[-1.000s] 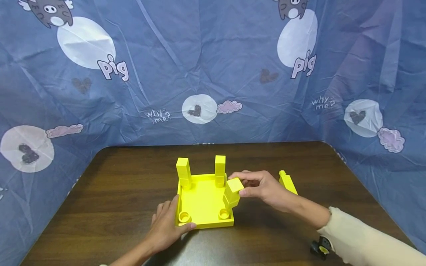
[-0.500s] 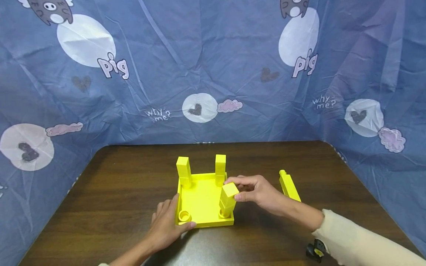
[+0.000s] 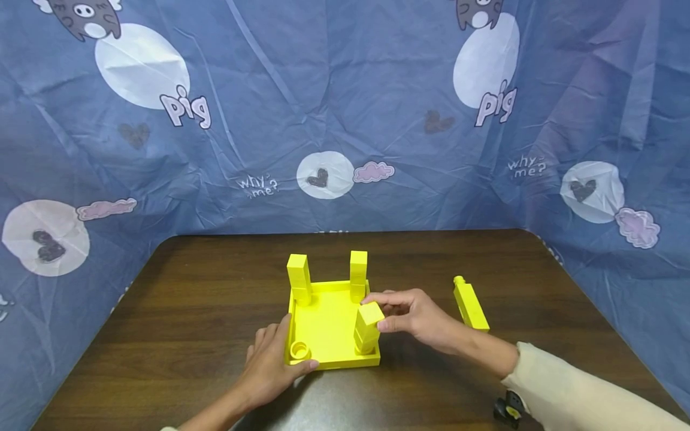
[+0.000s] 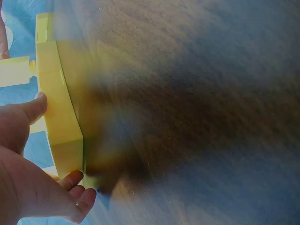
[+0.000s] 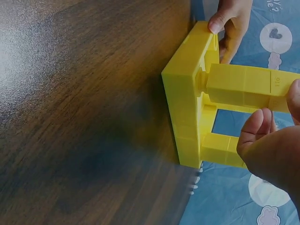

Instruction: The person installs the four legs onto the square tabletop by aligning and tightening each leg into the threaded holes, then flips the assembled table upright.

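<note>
A yellow square base [image 3: 323, 326] with a raised rim lies on the table, like a shallow tray. My left hand [image 3: 269, 365] holds its near left corner, thumb on the front rim and fingers along the left side. Between thumb and fingers, my right hand [image 3: 426, 320] pinches the top of a square yellow leg [image 5: 243, 84]. That leg stands nearly upright over the near right socket; in the right wrist view its narrow end meets the socket. Two more legs, far left [image 3: 299, 278] and far right [image 3: 358, 275], stand upright. The near left socket [image 3: 299, 351] is bare.
Another yellow leg [image 3: 471, 305] with a round knobbed end lies on the wooden table [image 3: 215, 287], right of the base. A black device [image 3: 508, 409] is at the right wrist. Blue patterned cloth [image 3: 334, 120] hangs behind the table.
My right hand has brought the leg left and down, from tilted above the near right socket to nearly upright on it. The left hand and base have stayed in place.
</note>
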Tool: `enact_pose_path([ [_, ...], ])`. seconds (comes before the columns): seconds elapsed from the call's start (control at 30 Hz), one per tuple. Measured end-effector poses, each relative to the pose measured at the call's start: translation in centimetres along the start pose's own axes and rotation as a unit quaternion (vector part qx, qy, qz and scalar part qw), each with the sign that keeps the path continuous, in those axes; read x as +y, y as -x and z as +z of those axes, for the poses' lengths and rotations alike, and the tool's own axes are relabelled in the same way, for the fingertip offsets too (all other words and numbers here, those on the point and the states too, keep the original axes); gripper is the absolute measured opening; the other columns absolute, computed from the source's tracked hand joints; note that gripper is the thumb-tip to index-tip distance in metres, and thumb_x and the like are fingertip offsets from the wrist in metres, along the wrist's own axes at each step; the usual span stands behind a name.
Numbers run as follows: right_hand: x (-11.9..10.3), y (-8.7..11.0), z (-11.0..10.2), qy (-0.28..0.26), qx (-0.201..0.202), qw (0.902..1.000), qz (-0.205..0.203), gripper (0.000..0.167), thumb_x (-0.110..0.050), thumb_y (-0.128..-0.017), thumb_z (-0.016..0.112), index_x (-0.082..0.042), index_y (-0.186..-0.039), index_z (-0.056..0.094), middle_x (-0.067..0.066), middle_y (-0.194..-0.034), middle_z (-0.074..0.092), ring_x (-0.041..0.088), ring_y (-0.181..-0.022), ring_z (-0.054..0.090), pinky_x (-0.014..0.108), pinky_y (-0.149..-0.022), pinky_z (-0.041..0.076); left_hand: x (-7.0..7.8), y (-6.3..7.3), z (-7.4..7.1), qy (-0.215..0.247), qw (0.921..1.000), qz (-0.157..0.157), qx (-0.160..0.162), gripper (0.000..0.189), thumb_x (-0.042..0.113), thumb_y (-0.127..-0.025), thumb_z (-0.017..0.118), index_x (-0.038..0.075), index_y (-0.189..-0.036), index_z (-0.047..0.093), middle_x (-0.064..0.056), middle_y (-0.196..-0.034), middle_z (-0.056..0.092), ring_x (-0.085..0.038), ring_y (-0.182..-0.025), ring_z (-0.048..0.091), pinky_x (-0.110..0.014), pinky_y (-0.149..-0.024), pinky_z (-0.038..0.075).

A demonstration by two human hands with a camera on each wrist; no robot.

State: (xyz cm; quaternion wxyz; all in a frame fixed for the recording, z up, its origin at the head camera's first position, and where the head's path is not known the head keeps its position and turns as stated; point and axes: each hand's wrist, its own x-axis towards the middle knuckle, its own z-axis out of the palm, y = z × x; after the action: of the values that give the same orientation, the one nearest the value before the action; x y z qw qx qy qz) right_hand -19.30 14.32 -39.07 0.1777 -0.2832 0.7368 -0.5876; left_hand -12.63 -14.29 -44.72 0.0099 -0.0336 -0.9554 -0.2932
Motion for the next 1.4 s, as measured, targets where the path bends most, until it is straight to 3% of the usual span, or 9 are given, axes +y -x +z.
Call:
enact_pose_path([
  [0.1,0.1,0.0,0.1,0.029,0.01,0.9993,-0.02,0.04,-0.005,-0.084,0.072,-0.009,-0.123,0.066,0.009,-0.105,0.066,0.02,-0.084,0.056,0.026,-0.069,0.05,0.0,0.0,0.0,0.0,1.0,0.002,0.001,0.101,0.053,-0.068,0.082,0.009,-0.146,0.035,-0.011,-0.118,0.053,-0.028,-0.109,0.042,-0.044,-0.079,0.033],
  [0.23,0.4,0.1,0.5,0.081,0.037,0.992,-0.089,0.039,-0.008,-0.082,0.075,-0.008,-0.121,0.068,0.005,-0.099,0.065,0.017,-0.076,0.051,0.025,-0.063,0.045,0.1,0.0,0.0,0.0,1.0,0.006,0.004,0.101,0.052,-0.068,0.082,0.009,-0.146,0.035,-0.011,-0.118,0.053,-0.028,-0.109,0.042,-0.043,-0.079,0.033],
  [0.43,1.0,0.4,1.8,0.166,0.113,0.9659,-0.163,0.041,-0.022,-0.081,0.079,-0.013,-0.12,0.069,-0.002,-0.083,0.06,0.014,-0.068,0.049,0.026,-0.059,0.043,0.2,0.0,0.0,0.002,1.0,0.007,0.002,0.101,0.053,-0.068,0.082,0.009,-0.147,0.035,-0.011,-0.118,0.053,-0.027,-0.108,0.042,-0.042,-0.078,0.033],
  [0.57,1.1,0.4,2.1,0.21,0.135,0.9515,-0.18,0.05,-0.026,-0.08,0.079,-0.014,-0.126,0.065,-0.002,-0.079,0.057,0.015,-0.067,0.049,0.027,-0.058,0.044,0.3,0.0,-0.1,0.001,1.0,0.006,-0.001,0.102,0.053,-0.068,0.081,0.009,-0.147,0.034,-0.012,-0.119,0.053,-0.027,-0.107,0.041,-0.041,-0.077,0.032],
  [0.73,1.0,0.1,1.7,0.209,0.092,0.9574,-0.177,0.052,-0.025,-0.085,0.074,-0.017,-0.134,0.058,-0.001,-0.081,0.05,0.014,-0.067,0.045,0.026,-0.059,0.042,0.3,0.0,0.0,-0.001,1.0,0.007,0.002,0.102,0.053,-0.068,0.081,0.007,-0.147,0.034,-0.012,-0.119,0.053,-0.027,-0.108,0.042,-0.042,-0.078,0.033],
  [0.93,0.6,0.1,0.9,0.191,0.047,0.9685,-0.152,0.05,-0.024,-0.086,0.072,-0.02,-0.134,0.058,-0.004,-0.103,0.056,0.014,-0.075,0.048,0.028,-0.066,0.044,0.3,0.1,0.0,-0.002,1.0,0.007,0.004,0.102,0.053,-0.068,0.082,0.007,-0.147,0.035,-0.013,-0.121,0.053,-0.028,-0.11,0.042,-0.044,-0.08,0.034],
  [1.03,0.3,0.0,0.8,0.191,0.048,0.9692,-0.148,0.046,-0.022,-0.084,0.075,-0.02,-0.127,0.062,-0.006,-0.108,0.057,0.017,-0.078,0.049,0.028,-0.067,0.045,0.3,0.2,0.0,0.0,1.0,0.006,0.006,0.101,0.052,-0.069,0.082,0.007,-0.146,0.035,-0.013,-0.122,0.053,-0.028,-0.111,0.042,-0.044,-0.081,0.034],
  [1.23,0.3,-0.6,1.7,0.193,0.087,0.9686,-0.13,0.038,-0.024,-0.075,0.083,-0.019,-0.102,0.057,-0.004,-0.092,0.052,0.021,-0.078,0.049,0.032,-0.066,0.044,0.2,0.2,0.0,-0.001,1.0,0.004,0.006,0.101,0.052,-0.069,0.081,0.007,-0.146,0.035,-0.013,-0.122,0.053,-0.028,-0.111,0.042,-0.044,-0.08,0.034],
  [1.4,0.4,-0.8,2.5,0.182,0.108,0.9733,-0.09,0.041,-0.029,-0.076,0.082,-0.017,-0.1,0.051,-0.003,-0.094,0.051,0.022,-0.081,0.049,0.033,-0.07,0.042,0.2,0.1,0.0,-0.001,1.0,-0.001,0.0,0.101,0.053,-0.069,0.081,0.008,-0.147,0.035,-0.013,-0.123,0.053,-0.028,-0.11,0.042,-0.044,-0.08,0.034],
])
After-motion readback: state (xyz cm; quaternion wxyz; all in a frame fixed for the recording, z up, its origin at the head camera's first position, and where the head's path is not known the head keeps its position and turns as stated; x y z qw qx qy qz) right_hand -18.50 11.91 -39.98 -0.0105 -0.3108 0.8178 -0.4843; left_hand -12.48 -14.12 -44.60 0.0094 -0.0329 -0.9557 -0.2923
